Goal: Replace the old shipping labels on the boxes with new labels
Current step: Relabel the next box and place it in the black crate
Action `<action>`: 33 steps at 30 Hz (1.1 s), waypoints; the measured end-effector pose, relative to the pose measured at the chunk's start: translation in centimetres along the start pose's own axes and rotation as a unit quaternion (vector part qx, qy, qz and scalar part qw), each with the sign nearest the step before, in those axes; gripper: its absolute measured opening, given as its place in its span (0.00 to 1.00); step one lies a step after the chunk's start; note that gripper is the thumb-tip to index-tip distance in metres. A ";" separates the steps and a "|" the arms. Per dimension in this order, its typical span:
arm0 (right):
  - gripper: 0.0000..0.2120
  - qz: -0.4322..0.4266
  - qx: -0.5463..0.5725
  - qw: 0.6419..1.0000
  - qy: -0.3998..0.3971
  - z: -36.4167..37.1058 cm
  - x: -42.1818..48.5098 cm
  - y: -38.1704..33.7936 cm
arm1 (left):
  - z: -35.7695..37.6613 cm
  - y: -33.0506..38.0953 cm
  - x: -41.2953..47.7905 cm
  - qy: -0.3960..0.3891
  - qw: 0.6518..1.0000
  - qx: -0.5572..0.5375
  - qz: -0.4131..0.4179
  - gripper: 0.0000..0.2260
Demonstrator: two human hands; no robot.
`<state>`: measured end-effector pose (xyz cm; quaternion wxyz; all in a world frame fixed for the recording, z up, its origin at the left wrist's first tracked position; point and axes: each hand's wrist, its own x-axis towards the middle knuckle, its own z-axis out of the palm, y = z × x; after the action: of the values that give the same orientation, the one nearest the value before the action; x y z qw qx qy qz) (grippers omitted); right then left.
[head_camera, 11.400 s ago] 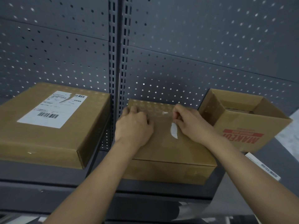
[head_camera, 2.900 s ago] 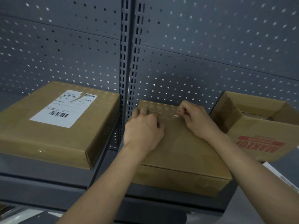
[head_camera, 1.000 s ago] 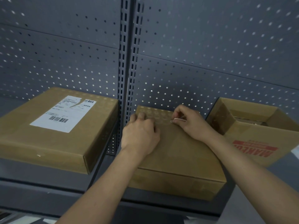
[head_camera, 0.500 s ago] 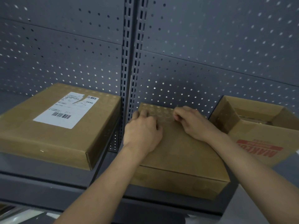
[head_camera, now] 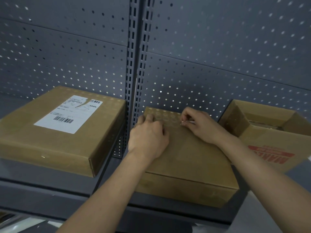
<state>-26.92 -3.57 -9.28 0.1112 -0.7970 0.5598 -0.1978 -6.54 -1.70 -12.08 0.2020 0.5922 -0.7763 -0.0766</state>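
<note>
Flat cardboard box (head_camera: 185, 157) lay on shelf (head_camera: 33, 179). Left hand (head_camera: 148, 137) pressed flat on lid, fingers relaxed. Right hand (head_camera: 200, 126) pinched thin white label scrap (head_camera: 188, 122) near far edge. Scrap likely flimsy, tear-prone: hold lifted edge, peel low.

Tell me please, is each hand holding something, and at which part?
The right hand pinches a small white label scrap by one end. The left hand holds nothing; it rests on the middle box.

brown boxes (head_camera: 190, 158) | white barcoded label (head_camera: 69, 113) | grey perforated panel (head_camera: 218, 47)
</note>
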 end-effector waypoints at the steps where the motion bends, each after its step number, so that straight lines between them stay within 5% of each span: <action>1: 0.14 -0.003 -0.011 1.000 -0.006 -0.1 0.2 -0.1 | 0.0 0.0 0.0 0.000 1.000 0.000 0.001 0.17; 12: 0.12 -0.008 -0.103 0.994 -0.025 0.5 0.7 -1.1 | 0.2 -0.1 0.1 0.007 1.000 -0.004 0.002 0.16; 18: 0.20 0.000 -0.053 0.998 -0.030 0.7 1.0 -0.1 | 0.1 -0.1 0.0 0.002 1.000 -0.006 -0.001 0.17; 33: 0.19 0.027 0.033 0.998 0.045 0.2 -0.7 0.8 | 0.3 -0.2 0.1 0.007 1.000 -0.010 0.004 0.16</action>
<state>-27.71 -3.22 -9.92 0.1173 -0.7676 0.5788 -0.2491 -6.48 -1.86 -12.40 0.2140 0.5877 -0.7763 -0.0791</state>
